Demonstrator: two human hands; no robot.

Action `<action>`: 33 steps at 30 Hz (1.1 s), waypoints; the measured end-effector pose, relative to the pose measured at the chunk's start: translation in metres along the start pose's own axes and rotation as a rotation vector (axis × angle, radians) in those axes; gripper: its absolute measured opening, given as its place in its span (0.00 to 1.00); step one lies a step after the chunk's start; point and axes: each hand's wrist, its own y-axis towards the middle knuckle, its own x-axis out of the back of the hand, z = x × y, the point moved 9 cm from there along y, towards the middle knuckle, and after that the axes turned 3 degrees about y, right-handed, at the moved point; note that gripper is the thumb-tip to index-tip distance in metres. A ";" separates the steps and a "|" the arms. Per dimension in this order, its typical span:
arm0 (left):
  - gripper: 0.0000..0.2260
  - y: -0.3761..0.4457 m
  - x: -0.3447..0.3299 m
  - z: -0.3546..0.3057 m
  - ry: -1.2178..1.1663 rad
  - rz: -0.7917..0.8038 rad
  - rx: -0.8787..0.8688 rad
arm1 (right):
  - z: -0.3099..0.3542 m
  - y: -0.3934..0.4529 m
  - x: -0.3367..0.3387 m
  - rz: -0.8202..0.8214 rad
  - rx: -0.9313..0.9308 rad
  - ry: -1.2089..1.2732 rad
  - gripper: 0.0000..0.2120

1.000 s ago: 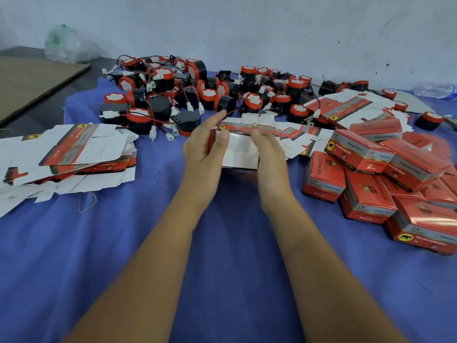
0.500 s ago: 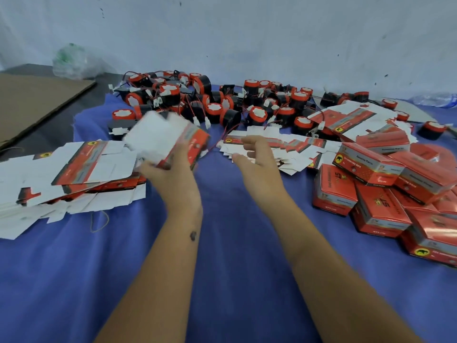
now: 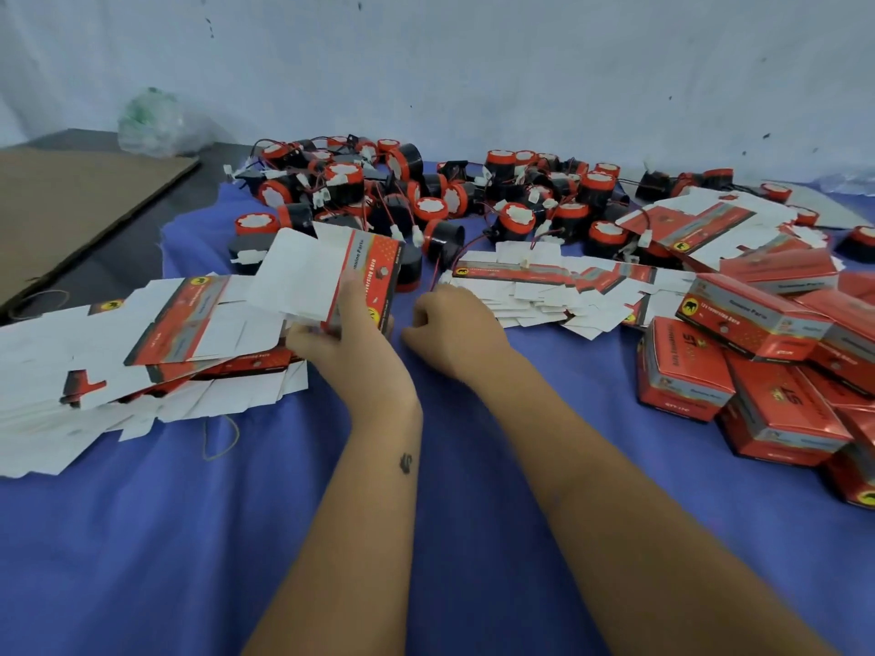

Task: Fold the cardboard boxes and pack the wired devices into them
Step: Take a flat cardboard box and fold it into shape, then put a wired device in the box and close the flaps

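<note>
My left hand (image 3: 352,345) grips a half-folded red and white cardboard box (image 3: 326,277), tilted, just above the blue cloth (image 3: 189,537). My right hand (image 3: 454,329) lies beside it with fingers curled, at the lower end of a thin red wire (image 3: 442,265) that runs back to a black and red wired device (image 3: 442,236). Whether the fingers pinch that wire is unclear. A heap of such devices (image 3: 426,201) lies beyond both hands. Flat unfolded boxes sit in a stack at the left (image 3: 142,343) and another in the middle (image 3: 544,286).
Several closed red boxes (image 3: 757,371) are piled at the right. A brown cardboard sheet (image 3: 71,205) and a clear plastic bag (image 3: 151,120) lie at the far left by the wall. A rubber band (image 3: 220,437) lies on the cloth.
My left hand carried the box away from the right hand to the left and lowered it. My right hand let go of the box, reached forward and curled its fingers near the wire.
</note>
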 end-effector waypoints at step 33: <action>0.24 -0.025 -0.052 0.032 0.280 0.512 0.143 | -0.075 -0.066 0.049 -0.391 -0.111 0.441 0.28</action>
